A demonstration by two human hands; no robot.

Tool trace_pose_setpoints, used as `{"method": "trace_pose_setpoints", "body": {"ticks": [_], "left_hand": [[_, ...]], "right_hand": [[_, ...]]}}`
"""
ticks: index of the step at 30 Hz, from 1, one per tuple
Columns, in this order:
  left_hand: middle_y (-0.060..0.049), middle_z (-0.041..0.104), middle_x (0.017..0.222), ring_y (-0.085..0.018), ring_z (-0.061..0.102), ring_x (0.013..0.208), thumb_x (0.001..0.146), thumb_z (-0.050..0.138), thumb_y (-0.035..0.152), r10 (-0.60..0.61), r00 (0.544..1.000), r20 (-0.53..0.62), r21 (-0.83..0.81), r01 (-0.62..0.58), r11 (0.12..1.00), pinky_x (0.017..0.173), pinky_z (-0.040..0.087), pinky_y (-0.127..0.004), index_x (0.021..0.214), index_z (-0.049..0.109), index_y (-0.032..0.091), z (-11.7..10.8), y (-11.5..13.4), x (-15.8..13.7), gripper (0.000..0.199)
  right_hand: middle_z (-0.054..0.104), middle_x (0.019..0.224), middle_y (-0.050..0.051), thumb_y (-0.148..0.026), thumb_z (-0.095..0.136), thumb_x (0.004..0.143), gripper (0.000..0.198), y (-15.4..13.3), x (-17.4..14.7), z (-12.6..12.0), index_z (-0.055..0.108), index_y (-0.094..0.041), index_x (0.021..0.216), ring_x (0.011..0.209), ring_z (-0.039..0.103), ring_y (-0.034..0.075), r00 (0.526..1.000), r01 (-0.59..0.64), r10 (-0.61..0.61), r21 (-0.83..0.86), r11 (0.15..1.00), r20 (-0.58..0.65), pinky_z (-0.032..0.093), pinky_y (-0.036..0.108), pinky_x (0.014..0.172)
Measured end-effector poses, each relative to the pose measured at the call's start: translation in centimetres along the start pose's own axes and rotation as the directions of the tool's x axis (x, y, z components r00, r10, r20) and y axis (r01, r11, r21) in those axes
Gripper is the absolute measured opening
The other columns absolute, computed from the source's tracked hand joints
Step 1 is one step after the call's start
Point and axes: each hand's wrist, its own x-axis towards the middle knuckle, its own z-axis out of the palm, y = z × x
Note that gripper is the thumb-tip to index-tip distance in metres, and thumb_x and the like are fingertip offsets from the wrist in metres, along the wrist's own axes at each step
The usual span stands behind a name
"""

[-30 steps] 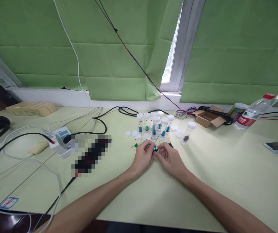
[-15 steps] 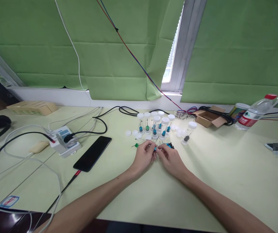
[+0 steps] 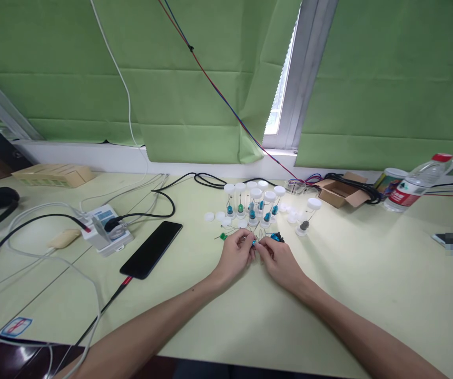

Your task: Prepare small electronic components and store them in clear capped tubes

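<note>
My left hand (image 3: 235,253) is closed, thumb and fingers pinched on a small blue part (image 3: 254,242) that is mostly hidden by the fingertips. Against it from the other side, my right hand (image 3: 279,258) is also closed in a pinch; its fingertips meet the same spot, and I cannot make out exactly what they grip. A green part with thin wire leads (image 3: 223,237) lies left of my left hand. Just behind my right hand sits a small heap of blue and black parts (image 3: 277,237). Beyond both hands stand several clear capped tubes (image 3: 252,215) with blue or green parts inside.
One tube with a dark part (image 3: 304,225) stands apart at right. Loose white caps (image 3: 220,216) lie by the tubes. At left are a black phone (image 3: 150,250) and a power strip (image 3: 106,231) with cables. An open cardboard box (image 3: 335,196) and a water bottle (image 3: 404,195) stand back right.
Both hands stay almost in place, fingertips together at the small blue part. The whole view shifts very slightly; nothing else visibly moves.
</note>
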Motion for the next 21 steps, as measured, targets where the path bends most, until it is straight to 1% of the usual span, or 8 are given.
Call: {"method": "trace_pose_setpoints", "body": {"ticks": [2,4,6,8,10,14,17,21], "left_hand": [[0.004,0.049,0.049,-0.010,0.045,0.040,0.089,0.053,0.043,0.005,1.000,0.002,0.001,-0.005,1.000,0.043,0.035,-0.022,0.075,0.054,0.018,0.02,-0.01,0.01,0.028],[0.004,0.049,0.049,-0.010,0.045,0.040,0.089,0.053,0.042,0.006,1.000,-0.001,-0.001,-0.006,1.000,0.043,0.035,-0.022,0.076,0.054,0.018,0.03,0.00,0.02,0.028],[0.004,0.050,0.051,-0.009,0.045,0.041,0.088,0.054,0.042,0.007,1.000,-0.014,-0.003,-0.008,1.000,0.043,0.035,-0.021,0.076,0.054,0.018,0.03,0.00,0.05,0.027],[0.004,0.051,0.054,-0.009,0.045,0.041,0.088,0.055,0.041,0.009,1.000,-0.028,-0.002,-0.009,1.000,0.042,0.035,-0.021,0.075,0.055,0.018,0.02,0.00,0.08,0.026],[0.004,0.051,0.056,-0.009,0.045,0.042,0.087,0.056,0.041,0.008,0.999,-0.032,0.002,-0.007,1.000,0.042,0.035,-0.021,0.075,0.055,0.018,0.01,-0.03,0.13,0.026],[0.004,0.052,0.054,-0.009,0.045,0.041,0.088,0.055,0.041,-0.006,1.000,-0.016,0.000,0.006,1.000,0.042,0.034,-0.021,0.076,0.054,0.018,0.04,-0.11,0.14,0.026],[0.005,0.050,0.051,-0.009,0.045,0.041,0.088,0.055,0.042,-0.004,1.000,-0.008,-0.012,0.004,1.000,0.042,0.034,-0.021,0.075,0.054,0.018,0.05,-0.22,0.03,0.027],[0.004,0.051,0.050,-0.009,0.045,0.040,0.089,0.053,0.043,-0.001,1.000,0.003,-0.005,0.001,1.000,0.042,0.035,-0.021,0.077,0.055,0.018,0.03,-0.26,-0.11,0.028]], "right_hand": [[0.053,0.061,-0.001,-0.031,0.039,0.098,0.034,-0.05,0.08,-0.01,0.043,-0.022,0.065,0.056,0.048,0.015,1.000,0.004,-0.004,-0.026,1.000,-0.002,0.035,0.027,0.057],[0.052,0.061,-0.001,-0.032,0.038,0.098,0.034,-0.09,0.09,-0.02,0.045,-0.022,0.066,0.056,0.047,0.015,1.000,-0.004,0.004,-0.018,1.000,-0.002,0.035,0.027,0.057],[0.054,0.063,-0.002,-0.034,0.042,0.097,0.024,-0.10,0.02,-0.02,0.051,-0.022,0.078,0.056,0.049,0.015,1.000,-0.028,0.028,0.022,0.999,0.006,0.036,0.026,0.056],[0.056,0.065,-0.003,-0.034,0.051,0.093,0.013,-0.06,-0.09,0.02,0.052,-0.021,0.092,0.056,0.051,0.015,0.999,-0.049,0.048,0.065,0.997,0.013,0.038,0.025,0.055],[0.058,0.067,-0.003,-0.032,0.057,0.089,0.015,0.04,-0.17,0.09,0.050,-0.021,0.096,0.057,0.053,0.015,0.999,-0.050,0.050,0.091,0.995,0.007,0.040,0.025,0.055],[0.059,0.067,-0.002,-0.030,0.056,0.088,0.011,0.23,-0.17,0.16,0.050,-0.021,0.091,0.058,0.054,0.015,0.999,-0.036,0.037,0.102,0.994,-0.008,0.041,0.025,0.056],[0.059,0.067,-0.001,-0.030,0.052,0.091,0.010,0.25,-0.07,0.13,0.051,-0.021,0.087,0.059,0.054,0.015,0.999,-0.037,0.037,0.085,0.996,-0.005,0.039,0.025,0.056],[0.057,0.065,-0.001,-0.031,0.043,0.096,0.026,0.18,0.07,0.10,0.049,-0.021,0.072,0.058,0.050,0.015,1.000,-0.015,0.015,0.013,1.000,0.000,0.036,0.026,0.057]]}}
